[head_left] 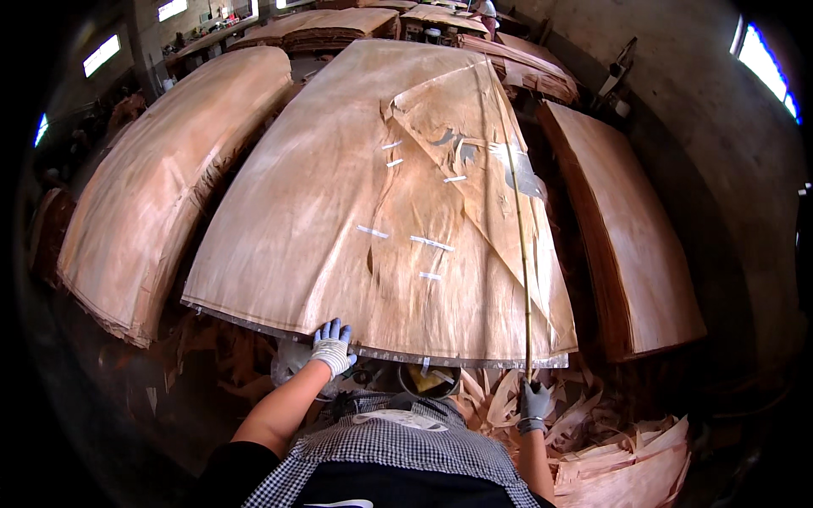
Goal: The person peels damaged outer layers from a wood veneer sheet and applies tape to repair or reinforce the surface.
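A wide, thin sheet of wood veneer (279, 229) covers the table in front of me, with several short strips of white tape (432, 243) stuck on its middle. My left hand (333, 349), in a striped glove with bluish fingertips, lies with fingers spread on the sheet's near edge. My right hand (534, 405), in a grey glove, is closed round the near end of a long thin stick (518, 212). The stick reaches far across the right side of the veneer. Along that side a torn piece of veneer (423, 106) lies folded over, with ragged holes showing grey beneath.
Tall veneer stacks flank the table, one at the left (169, 186) and one at the right (631, 229). Torn veneer scraps (618, 457) heap at the lower right. A round container (429, 381) sits below the table's near edge. More veneer piles (322, 27) and a person (489, 10) are far back.
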Motion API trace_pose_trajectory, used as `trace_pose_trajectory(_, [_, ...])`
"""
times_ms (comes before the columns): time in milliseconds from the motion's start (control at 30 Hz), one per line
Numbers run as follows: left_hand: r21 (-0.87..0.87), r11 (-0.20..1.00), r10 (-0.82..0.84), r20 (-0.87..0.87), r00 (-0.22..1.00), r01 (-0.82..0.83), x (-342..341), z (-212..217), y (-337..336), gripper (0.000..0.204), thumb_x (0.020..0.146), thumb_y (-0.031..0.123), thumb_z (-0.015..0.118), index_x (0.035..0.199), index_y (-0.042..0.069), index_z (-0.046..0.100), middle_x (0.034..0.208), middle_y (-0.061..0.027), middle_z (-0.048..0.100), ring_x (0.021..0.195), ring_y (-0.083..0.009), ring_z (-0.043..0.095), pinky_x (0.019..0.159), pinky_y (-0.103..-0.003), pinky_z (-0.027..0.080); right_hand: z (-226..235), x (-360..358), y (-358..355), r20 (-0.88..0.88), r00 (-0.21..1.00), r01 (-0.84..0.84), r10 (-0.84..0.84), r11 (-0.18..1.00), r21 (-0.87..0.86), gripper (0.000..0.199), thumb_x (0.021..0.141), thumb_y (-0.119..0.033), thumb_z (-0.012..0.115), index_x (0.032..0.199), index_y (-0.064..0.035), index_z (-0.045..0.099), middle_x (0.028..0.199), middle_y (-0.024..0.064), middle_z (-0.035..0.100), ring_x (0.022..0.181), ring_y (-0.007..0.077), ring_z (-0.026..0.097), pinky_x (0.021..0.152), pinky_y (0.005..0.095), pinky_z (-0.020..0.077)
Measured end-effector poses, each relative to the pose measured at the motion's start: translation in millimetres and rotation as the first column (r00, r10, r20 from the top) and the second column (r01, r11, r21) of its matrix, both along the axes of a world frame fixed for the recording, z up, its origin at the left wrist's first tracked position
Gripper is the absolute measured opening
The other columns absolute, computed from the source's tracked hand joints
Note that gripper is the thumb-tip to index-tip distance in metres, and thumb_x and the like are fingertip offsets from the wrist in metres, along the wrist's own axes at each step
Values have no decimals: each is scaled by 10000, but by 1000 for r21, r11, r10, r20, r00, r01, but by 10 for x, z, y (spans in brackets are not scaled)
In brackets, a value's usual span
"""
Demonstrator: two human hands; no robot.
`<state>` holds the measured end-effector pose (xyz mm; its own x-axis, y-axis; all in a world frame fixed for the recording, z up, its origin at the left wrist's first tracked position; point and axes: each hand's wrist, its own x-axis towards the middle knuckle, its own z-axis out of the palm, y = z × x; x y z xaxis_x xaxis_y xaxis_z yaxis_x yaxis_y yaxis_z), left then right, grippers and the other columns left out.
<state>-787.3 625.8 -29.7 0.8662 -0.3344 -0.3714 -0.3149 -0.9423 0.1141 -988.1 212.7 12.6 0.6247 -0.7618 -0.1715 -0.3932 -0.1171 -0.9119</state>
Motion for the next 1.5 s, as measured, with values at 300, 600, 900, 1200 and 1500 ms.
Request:
trace_pose_trajectory(300, [41, 999, 1, 13, 1000, -1, -4, 21, -57, 805, 730, 466, 609, 1376, 120, 273, 1455, -168, 160, 1331, -343, 167, 1054, -493, 173, 72, 575, 705, 52, 998, -47, 25, 878, 475, 137, 806, -182, 654, 881, -82, 597, 451, -29, 412, 313, 89, 366, 296, 235, 282])
trace_pose_trajectory(600, [41, 999, 14, 33, 999, -15, -26, -2, -64, 771, 739, 444, 594, 1365, 107, 296, 1449, -168, 178, 1329, -349, 175, 1048, -503, 186, 963, 2075, 1416, 1, 861, -489, 509, 826, 281, 276, 869, -216, 525, 1141, -169, 507, 519, -8, 432, 371, 107, 410, 322, 282, 353])
trace_pose_trajectory(900, [-44, 999, 12, 78, 997, -8, -4, -134, -4, 765, 721, 441, 597, 1357, 127, 311, 1450, -171, 176, 1329, -350, 181, 1047, -510, 189, 1164, 2490, 1727, 46, 772, -590, 634, 688, 422, 277, 859, -240, 553, 1121, -156, 522, 531, -1, 450, 364, 117, 408, 325, 281, 361])
trace_pose_trajectory(1200, [-90, 995, -16, 204, 979, 35, -43, -158, 13, 674, 703, 360, 612, 1286, 93, 404, 1389, -204, 277, 1263, -369, 276, 1003, -511, 255, -357, 1263, 1425, -57, 877, -480, 477, 874, -71, 442, 820, -193, 608, 1220, -39, 504, 697, 84, 574, 555, 147, 542, 499, 271, 432])
trace_pose_trajectory(1500, [10, 996, -91, 173, 981, 90, 3, -37, -5, 706, 707, 353, 604, 1308, 62, 375, 1389, -211, 265, 1257, -378, 284, 1006, -511, 257, -379, 1055, 1332, -179, 873, -473, 454, 877, -81, 462, 780, -207, 585, 1198, -26, 504, 952, 220, 624, 875, 320, 627, 753, 363, 483])
